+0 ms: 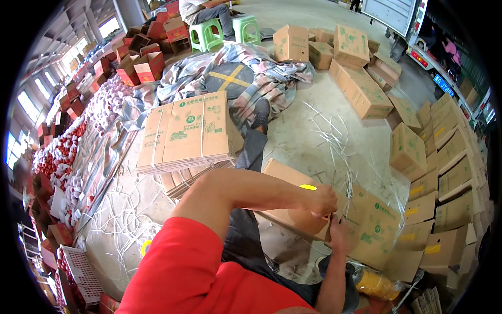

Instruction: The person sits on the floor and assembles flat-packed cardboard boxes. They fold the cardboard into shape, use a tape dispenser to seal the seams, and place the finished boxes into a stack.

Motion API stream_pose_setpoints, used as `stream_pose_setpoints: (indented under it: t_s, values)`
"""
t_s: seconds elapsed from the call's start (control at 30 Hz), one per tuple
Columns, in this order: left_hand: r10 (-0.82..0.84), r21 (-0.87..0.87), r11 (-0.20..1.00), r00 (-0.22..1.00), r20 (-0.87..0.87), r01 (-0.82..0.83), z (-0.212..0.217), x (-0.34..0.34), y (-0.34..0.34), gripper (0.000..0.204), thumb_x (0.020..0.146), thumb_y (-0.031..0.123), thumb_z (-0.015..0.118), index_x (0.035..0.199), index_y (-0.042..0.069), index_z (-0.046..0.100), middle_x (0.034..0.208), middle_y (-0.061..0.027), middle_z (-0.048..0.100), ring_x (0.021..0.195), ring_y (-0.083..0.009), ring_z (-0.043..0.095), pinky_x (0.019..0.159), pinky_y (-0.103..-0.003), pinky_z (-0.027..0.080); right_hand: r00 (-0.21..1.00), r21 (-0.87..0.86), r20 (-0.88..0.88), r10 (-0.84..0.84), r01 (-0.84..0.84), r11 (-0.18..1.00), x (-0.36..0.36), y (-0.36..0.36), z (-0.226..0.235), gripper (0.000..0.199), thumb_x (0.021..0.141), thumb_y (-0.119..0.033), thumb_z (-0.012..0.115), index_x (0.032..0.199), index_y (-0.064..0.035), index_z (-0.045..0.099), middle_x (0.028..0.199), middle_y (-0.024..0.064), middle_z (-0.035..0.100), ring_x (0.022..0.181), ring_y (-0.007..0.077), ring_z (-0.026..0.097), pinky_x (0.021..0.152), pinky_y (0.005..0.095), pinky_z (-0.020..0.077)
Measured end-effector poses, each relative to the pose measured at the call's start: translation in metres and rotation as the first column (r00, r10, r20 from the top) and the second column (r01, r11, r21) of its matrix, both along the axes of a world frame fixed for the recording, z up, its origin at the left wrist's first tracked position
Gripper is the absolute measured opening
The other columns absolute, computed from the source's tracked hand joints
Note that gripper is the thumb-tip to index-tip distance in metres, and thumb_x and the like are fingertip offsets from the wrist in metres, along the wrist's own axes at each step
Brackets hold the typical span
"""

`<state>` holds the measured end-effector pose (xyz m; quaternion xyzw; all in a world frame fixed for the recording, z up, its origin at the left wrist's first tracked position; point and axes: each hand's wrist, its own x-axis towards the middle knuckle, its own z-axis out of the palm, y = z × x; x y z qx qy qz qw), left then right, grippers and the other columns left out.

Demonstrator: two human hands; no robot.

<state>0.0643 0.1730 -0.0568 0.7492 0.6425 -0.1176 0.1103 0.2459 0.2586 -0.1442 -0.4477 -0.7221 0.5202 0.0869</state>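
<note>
My left hand reaches across from the left, with a yellow patch at the wrist. Its fingers are curled closed over a small orange-yellow thing that is mostly hidden. My right hand comes up from below and meets it, fingers pinched together; what they grip is hidden. Both hands are over the end of a brown cardboard box lying between my legs. A rounded, darker brown patch shows on the box beside the left hand; I cannot tell what it is. A flattened printed carton lies just right of the hands.
Strapped flat cartons are stacked left of my leg. White straps litter the floor. Closed boxes and rows of cartons line the right. Net-bagged produce, green stools, a seated person and a truck stand farther off.
</note>
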Motion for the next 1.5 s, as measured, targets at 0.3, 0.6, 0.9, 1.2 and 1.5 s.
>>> stream_pose_setpoints:
  t_s: [0.3,0.6,0.9,1.2,1.5]
  values:
    - [-0.004,0.097,0.995,1.000,0.025,0.001,-0.009,0.001,0.011,0.024,0.067,0.023,0.079,0.090,0.019,0.083,0.091,-0.0057,0.079,0.091,-0.0303,0.076,0.067,-0.051,0.061,0.986,-0.068,-0.073,-0.153,0.148,0.987,0.001,0.012,-0.037,0.047,0.107,-0.038,0.053,0.125,0.0041,0.067,0.115,0.0151,0.069,0.104,0.0262,0.064,0.091,0.0407,0.0488]
    - [-0.005,0.018,1.000,0.999,-0.035,0.005,0.001,0.006,0.014,0.022,0.072,0.026,0.078,0.091,0.017,0.083,0.098,-0.0052,0.080,0.094,-0.0289,0.077,0.069,-0.051,0.062,0.980,0.107,-0.125,-0.155,0.169,0.980,-0.004,0.006,-0.043,0.046,0.107,-0.035,0.050,0.098,0.0072,0.066,0.093,0.0198,0.070,0.081,0.0265,0.055,0.079,0.0433,0.0462]
    - [0.013,-0.003,1.000,1.000,0.001,-0.013,0.004,0.006,0.012,0.022,0.075,0.029,0.077,0.093,0.017,0.083,0.098,-0.0048,0.080,0.095,-0.0295,0.077,0.071,-0.052,0.062,0.985,0.010,-0.122,-0.122,0.124,0.992,-0.007,-0.004,-0.021,0.051,0.107,-0.035,0.053,0.131,0.0100,0.060,0.125,0.0225,0.067,0.112,0.0316,0.063,0.097,0.0432,0.0462]
    - [-0.262,0.507,0.858,0.919,0.294,0.083,0.009,-0.012,-0.010,0.016,0.072,0.029,0.079,0.080,0.015,0.078,0.082,-0.0079,0.076,0.076,-0.0317,0.072,0.063,-0.046,0.055,0.986,0.003,-0.134,-0.101,0.102,0.995,-0.015,-0.016,0.014,0.062,0.105,-0.044,0.057,0.141,0.0059,0.057,0.131,0.0248,0.066,0.120,0.0353,0.062,0.102,0.0419,0.0466]
    - [-0.088,0.085,0.992,0.995,-0.040,0.091,0.008,-0.019,0.021,0.010,0.086,0.025,0.072,0.088,0.020,0.080,0.088,-0.0024,0.078,0.084,-0.0263,0.076,0.066,-0.042,0.059,0.969,0.059,-0.165,-0.185,0.197,0.979,-0.033,0.006,0.003,0.054,0.095,-0.039,0.072,0.125,0.0051,0.069,0.112,0.0211,0.075,0.102,0.0302,0.071,0.093,0.0402,0.0519]
